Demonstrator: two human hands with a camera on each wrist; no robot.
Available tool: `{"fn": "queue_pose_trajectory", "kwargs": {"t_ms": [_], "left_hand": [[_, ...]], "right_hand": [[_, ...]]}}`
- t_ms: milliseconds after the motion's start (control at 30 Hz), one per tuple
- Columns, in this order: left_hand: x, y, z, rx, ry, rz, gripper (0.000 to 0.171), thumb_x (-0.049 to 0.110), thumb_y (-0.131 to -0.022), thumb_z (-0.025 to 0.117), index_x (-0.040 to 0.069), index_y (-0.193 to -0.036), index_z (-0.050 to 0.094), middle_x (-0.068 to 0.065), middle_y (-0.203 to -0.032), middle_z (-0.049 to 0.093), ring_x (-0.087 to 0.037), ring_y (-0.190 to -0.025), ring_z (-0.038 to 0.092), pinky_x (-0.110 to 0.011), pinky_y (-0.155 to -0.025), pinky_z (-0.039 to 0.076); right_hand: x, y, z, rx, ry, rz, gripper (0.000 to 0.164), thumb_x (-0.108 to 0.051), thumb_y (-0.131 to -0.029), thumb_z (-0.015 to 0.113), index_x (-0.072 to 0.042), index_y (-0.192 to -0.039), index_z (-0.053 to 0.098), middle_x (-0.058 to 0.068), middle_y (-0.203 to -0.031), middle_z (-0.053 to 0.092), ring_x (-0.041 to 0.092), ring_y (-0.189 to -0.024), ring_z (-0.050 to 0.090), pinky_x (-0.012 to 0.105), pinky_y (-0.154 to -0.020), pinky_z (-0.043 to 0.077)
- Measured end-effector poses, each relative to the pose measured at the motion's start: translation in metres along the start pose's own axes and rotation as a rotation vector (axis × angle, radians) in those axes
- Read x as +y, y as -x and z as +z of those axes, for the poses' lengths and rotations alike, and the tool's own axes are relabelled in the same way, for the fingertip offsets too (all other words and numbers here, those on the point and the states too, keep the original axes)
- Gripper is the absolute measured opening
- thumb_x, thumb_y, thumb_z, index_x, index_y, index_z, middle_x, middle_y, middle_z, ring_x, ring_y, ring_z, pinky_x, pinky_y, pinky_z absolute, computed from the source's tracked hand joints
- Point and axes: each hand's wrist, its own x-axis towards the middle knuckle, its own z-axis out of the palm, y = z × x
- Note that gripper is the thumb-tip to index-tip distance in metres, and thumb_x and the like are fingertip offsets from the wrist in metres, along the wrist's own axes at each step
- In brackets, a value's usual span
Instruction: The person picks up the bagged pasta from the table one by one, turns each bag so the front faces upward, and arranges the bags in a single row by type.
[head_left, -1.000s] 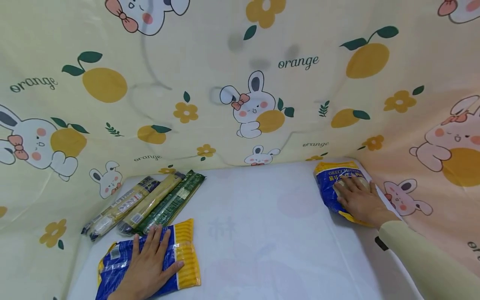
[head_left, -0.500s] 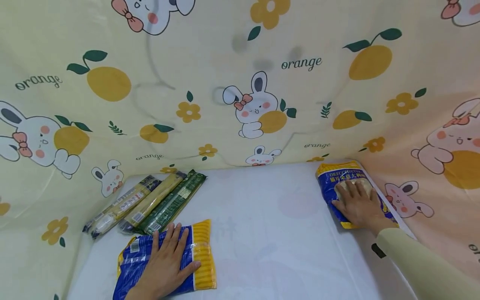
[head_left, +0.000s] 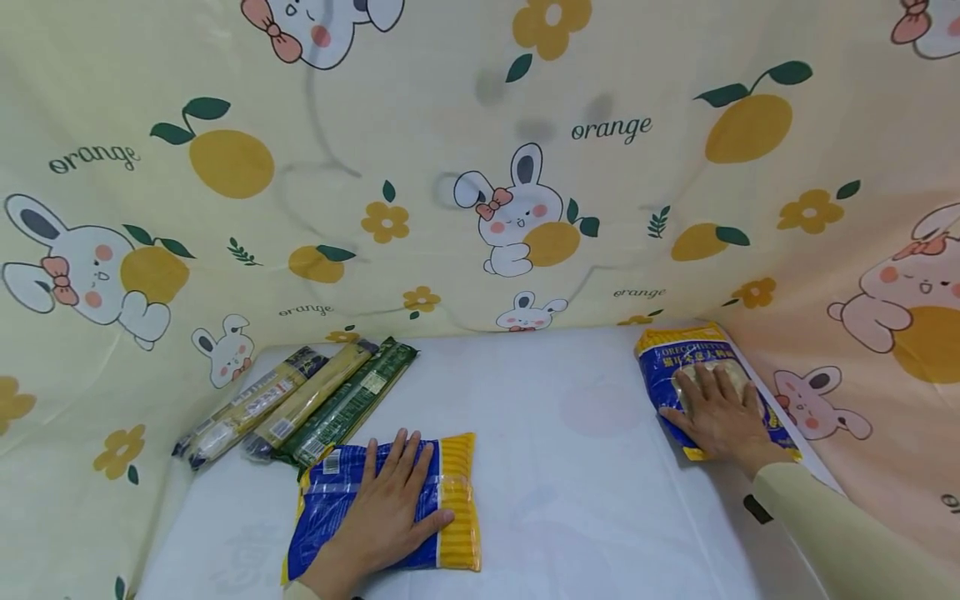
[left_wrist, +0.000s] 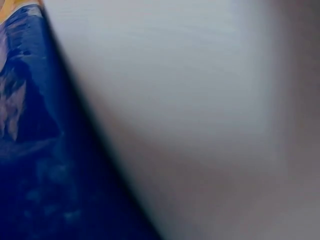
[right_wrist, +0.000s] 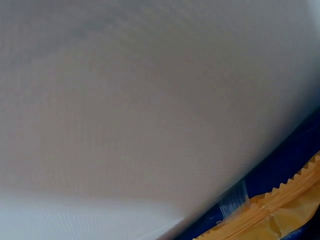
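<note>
Left hand [head_left: 386, 512] lay flat, fingers straight, on the near-left bag [head_left: 326, 508], long axis left to right; right hand [head_left: 723, 421], fingers spread, rested on the far-right bag [head_left: 670, 360]; neither gripped

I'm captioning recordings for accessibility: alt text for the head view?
A person's left hand rests on one blue-and-yellow bag, the right hand on another bag; slim packets lie beyond the first on a white surface before bunny-print cloth.

The head view is bright, the 2 wrist views blurred.
</note>
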Motion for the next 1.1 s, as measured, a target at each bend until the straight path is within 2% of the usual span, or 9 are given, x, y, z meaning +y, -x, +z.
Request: {"fn": "queue_pose_trajectory", "kwargs": {"t_ms": [200, 400, 633, 767, 933, 1033, 1100], "left_hand": [[0.019, -0.027, 0.0, -0.037, 0.014, 0.06, 0.099, 0.083, -0.099, 0.03, 0.014, -0.169, 0.021, -0.011, -0.178, 0.014, -0.029, -0.166, -0.001, -0.067, -0.127, -0.008], [0.038, -0.059, 0.001, -0.057, -0.004, 0.111, 0.098, 0.084, -0.098, 0.028, 0.017, -0.17, 0.021, -0.01, -0.178, 0.013, -0.029, -0.166, -0.003, -0.066, -0.128, -0.007], [0.06, -0.097, 0.0, -0.079, -0.038, 0.102, 0.1, 0.086, -0.098, 0.022, 0.018, -0.17, 0.017, -0.009, -0.179, 0.009, -0.027, -0.165, -0.007, -0.063, -0.128, -0.009], [0.07, -0.112, 0.001, -0.076, -0.058, 0.099, 0.101, 0.086, -0.097, 0.02, 0.017, -0.17, 0.018, -0.009, -0.179, 0.008, -0.028, -0.165, -0.005, -0.063, -0.129, -0.007], [0.066, -0.117, -0.005, -0.112, -0.001, 0.121, 0.092, 0.079, -0.103, 0.022, 0.016, -0.17, 0.019, -0.009, -0.178, 0.012, -0.028, -0.166, 0.0, -0.063, -0.129, -0.004], [0.053, -0.117, -0.016, -0.141, 0.027, 0.136, 0.078, 0.067, -0.109, 0.023, 0.018, -0.17, 0.021, -0.005, -0.178, 0.016, -0.026, -0.166, 0.004, -0.064, -0.129, -0.002], [0.042, -0.117, -0.023, -0.148, 0.011, 0.136, 0.07, 0.06, -0.112, 0.024, 0.02, -0.17, 0.023, -0.003, -0.177, 0.019, -0.026, -0.166, 0.007, -0.065, -0.129, 0.001]], "right_hand": [[-0.001, 0.002, 0.0, 0.002, -0.011, 0.018, 0.091, -0.073, -0.105, 0.032, -0.008, -0.168, 0.017, 0.034, -0.171, 0.005, 0.06, -0.156, -0.001, 0.083, -0.114, -0.008], [-0.007, 0.007, -0.002, 0.033, -0.037, 0.042, 0.088, -0.069, -0.107, 0.034, -0.003, -0.165, 0.024, 0.035, -0.169, 0.009, 0.061, -0.155, 0.002, 0.085, -0.114, -0.005], [-0.013, 0.011, 0.0, 0.068, -0.098, 0.047, 0.083, -0.062, -0.11, 0.033, 0.001, -0.164, 0.026, 0.037, -0.169, 0.01, 0.061, -0.155, 0.002, 0.083, -0.115, -0.008], [-0.019, 0.014, -0.002, 0.073, -0.138, 0.052, 0.081, -0.06, -0.111, 0.031, 0.003, -0.162, 0.029, 0.04, -0.167, 0.014, 0.062, -0.154, 0.004, 0.084, -0.115, -0.006], [-0.042, 0.019, -0.008, 0.069, -0.205, 0.046, 0.079, -0.056, -0.112, 0.034, 0.009, -0.157, 0.036, 0.041, -0.164, 0.021, 0.062, -0.153, 0.012, 0.085, -0.114, 0.003], [-0.064, 0.023, -0.01, 0.114, -0.227, 0.01, 0.075, -0.051, -0.112, 0.044, 0.011, -0.153, 0.043, 0.041, -0.162, 0.028, 0.062, -0.151, 0.021, 0.085, -0.114, 0.012], [-0.082, 0.026, -0.009, 0.17, -0.236, -0.033, 0.07, -0.047, -0.11, 0.05, 0.011, -0.149, 0.048, 0.041, -0.16, 0.033, 0.062, -0.149, 0.027, 0.084, -0.113, 0.019]]}}
